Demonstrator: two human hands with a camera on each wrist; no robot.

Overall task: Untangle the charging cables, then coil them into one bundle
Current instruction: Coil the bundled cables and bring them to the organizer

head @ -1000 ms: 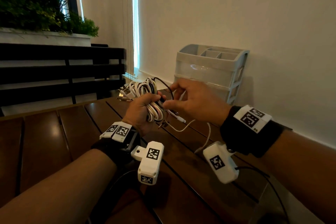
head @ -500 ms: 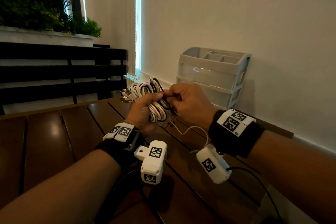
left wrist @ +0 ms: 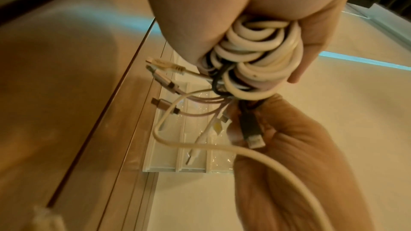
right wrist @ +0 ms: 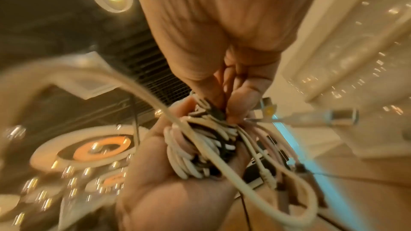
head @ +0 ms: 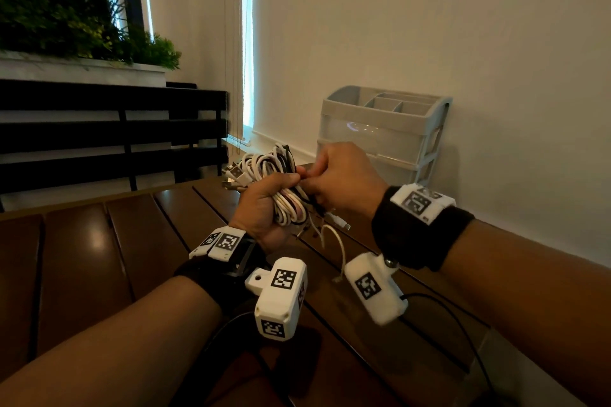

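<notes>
While left hand (head: 264, 205) grips the coiled white-and-black charging cable bundle (head: 284, 182) above the brown slatted table (head: 99, 241), right hand (head: 344, 182) has closed in from 3 o'clock, now pinching a black strand, coiling nearly done.

Your left hand (head: 264, 205) grips the coiled cable bundle (head: 281, 185) above the wooden table (head: 109, 248); your right hand (head: 344, 182) pinches strands beside it, grey organizer (head: 380, 129) far behind.

Dim, warm-toned head view, lit by a cool strip of daylight at the window (head: 247, 43); glare on the table (head: 92, 241). Wrist views smeared, bent at edges, perhaps motion blur.
</notes>
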